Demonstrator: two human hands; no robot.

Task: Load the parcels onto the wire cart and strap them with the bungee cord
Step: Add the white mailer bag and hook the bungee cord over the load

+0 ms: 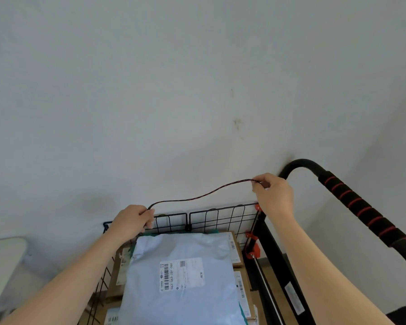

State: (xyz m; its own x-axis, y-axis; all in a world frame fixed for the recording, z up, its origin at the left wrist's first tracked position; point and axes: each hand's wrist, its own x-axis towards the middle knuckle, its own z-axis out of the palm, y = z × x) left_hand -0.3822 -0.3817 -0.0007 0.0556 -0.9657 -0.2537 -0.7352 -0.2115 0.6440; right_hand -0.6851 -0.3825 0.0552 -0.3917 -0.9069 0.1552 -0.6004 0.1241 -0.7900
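**Caller:** What does the head view show?

**Operator:** I see two bare forearms reaching up from the bottom of the frame toward a black wire cart (220, 215) at lower centre. My left hand (134, 219), just left of centre, is at the cart's far rim. Its fingers are curled round one end of a thin dark bungee cord (204, 195). I cannot tell whether that end is hooked on the wire.

**Caller:** And the other hand?

**Operator:** My right hand (273, 195), right of centre and higher, pinches the cord between thumb and fingers. The cord runs between the two hands in a slack, shallow wave, above the rim and against the pale wall (174, 90).

**Caller:** Where are the parcels?

**Operator:** Inside the cart, at bottom centre. A pale blue mailer (181, 252) with a white barcode label lies on top. Brown cardboard boxes (120, 273) show beneath it at its left and right edges. The cord is clear of them.

**Caller:** Anything else?

**Operator:** A black handle (352, 200) with red rings curves down the right side of the frame. Red clips (253, 250) sit on the cart's right-hand post.
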